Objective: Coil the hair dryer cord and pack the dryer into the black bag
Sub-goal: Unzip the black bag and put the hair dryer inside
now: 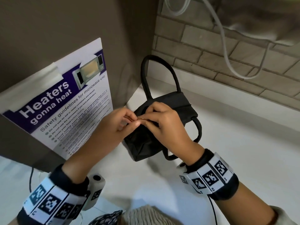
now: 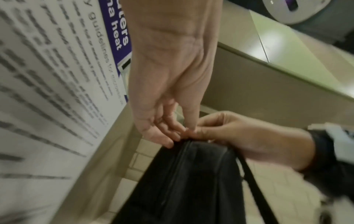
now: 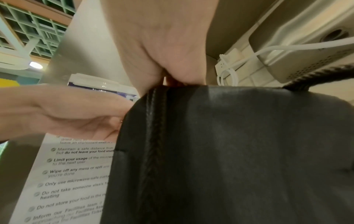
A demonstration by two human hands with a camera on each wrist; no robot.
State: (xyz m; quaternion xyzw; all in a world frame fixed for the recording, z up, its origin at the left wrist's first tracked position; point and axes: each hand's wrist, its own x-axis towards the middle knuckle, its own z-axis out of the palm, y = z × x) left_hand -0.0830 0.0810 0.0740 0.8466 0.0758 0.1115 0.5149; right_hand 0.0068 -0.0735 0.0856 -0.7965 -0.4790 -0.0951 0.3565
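Note:
The black bag (image 1: 177,103) lies on the white counter (image 1: 235,143) with one handle (image 1: 146,70) standing up. No hair dryer or cord shows in any view. My left hand (image 1: 134,118) pinches the bag's fabric at the near end of the zipper. My right hand (image 1: 144,121) meets it there, thumb and finger pinching a small gold zipper pull (image 1: 142,119). In the left wrist view the left hand (image 2: 172,139) and the right hand (image 2: 199,131) touch over the bag (image 2: 182,181). From the right wrist, the right hand (image 3: 172,81) sits at the top of the bag's (image 3: 239,151) zipper line.
A microwave safety poster (image 1: 73,103) is taped to the grey panel just left of the bag. Behind it is a brick wall (image 1: 211,62) with a hanging white cable (image 1: 225,51). A white power strip (image 3: 235,60) sits up on the wall.

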